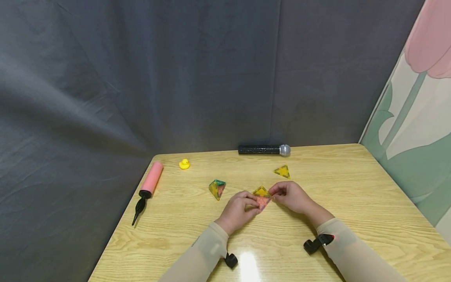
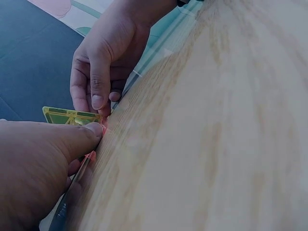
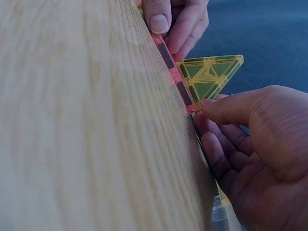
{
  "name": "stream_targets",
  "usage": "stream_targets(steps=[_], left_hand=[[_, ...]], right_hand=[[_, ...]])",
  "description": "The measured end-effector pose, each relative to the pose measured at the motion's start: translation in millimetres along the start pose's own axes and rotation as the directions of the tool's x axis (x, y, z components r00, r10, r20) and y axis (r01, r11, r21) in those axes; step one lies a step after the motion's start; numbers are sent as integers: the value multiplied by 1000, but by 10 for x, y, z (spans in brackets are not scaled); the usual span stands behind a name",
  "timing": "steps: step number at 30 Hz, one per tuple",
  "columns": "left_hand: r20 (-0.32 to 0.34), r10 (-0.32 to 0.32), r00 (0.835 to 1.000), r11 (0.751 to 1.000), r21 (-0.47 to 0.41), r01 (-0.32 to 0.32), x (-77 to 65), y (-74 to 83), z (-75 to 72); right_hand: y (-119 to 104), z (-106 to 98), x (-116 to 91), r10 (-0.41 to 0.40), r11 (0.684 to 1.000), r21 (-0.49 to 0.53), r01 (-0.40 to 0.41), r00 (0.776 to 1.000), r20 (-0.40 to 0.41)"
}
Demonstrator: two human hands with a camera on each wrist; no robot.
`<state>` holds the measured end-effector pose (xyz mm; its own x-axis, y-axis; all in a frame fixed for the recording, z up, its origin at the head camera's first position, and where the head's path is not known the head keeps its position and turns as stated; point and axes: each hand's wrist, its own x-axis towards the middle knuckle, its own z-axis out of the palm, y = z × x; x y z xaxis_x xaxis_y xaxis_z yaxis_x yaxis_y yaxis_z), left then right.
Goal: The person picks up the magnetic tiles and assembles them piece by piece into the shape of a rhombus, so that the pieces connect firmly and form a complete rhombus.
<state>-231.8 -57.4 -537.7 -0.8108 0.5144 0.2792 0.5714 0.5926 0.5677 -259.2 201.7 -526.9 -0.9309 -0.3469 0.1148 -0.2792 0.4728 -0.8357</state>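
A pink triangular magnetic tile lies flat on the table, and a yellow triangular magnetic tile stands up along its far edge. My left hand holds the pink tile at its left side, thumb in front. From the other side my right hand pinches the yellow tile's lower right corner between thumb and fingers, right where the two tiles meet. In the left wrist view, the left thumb partly covers the yellow tile.
Left of the hands stands a small pyramid of green, yellow and pink tiles. Another yellow triangular tile lies behind the right hand. Farther off are a black microphone, a yellow rubber duck and a pink balloon pump.
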Motion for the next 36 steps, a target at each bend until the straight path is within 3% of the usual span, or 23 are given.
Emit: stream_targets(steps=[17,30,36], left_hand=[[-8,3,1000,1000,-3,-3,4,-26,15],[-16,10,1000,999,30,-10,14,-27,10],[-14,-12,1000,999,31,13,1,-7,7]], right_hand=[[-11,-11,4,10,1000,15,-10,1000,-8],[-45,-134,14,4,1000,-26,-7,993,-122],[-31,-247,14,36,998,-43,-46,979,-199]])
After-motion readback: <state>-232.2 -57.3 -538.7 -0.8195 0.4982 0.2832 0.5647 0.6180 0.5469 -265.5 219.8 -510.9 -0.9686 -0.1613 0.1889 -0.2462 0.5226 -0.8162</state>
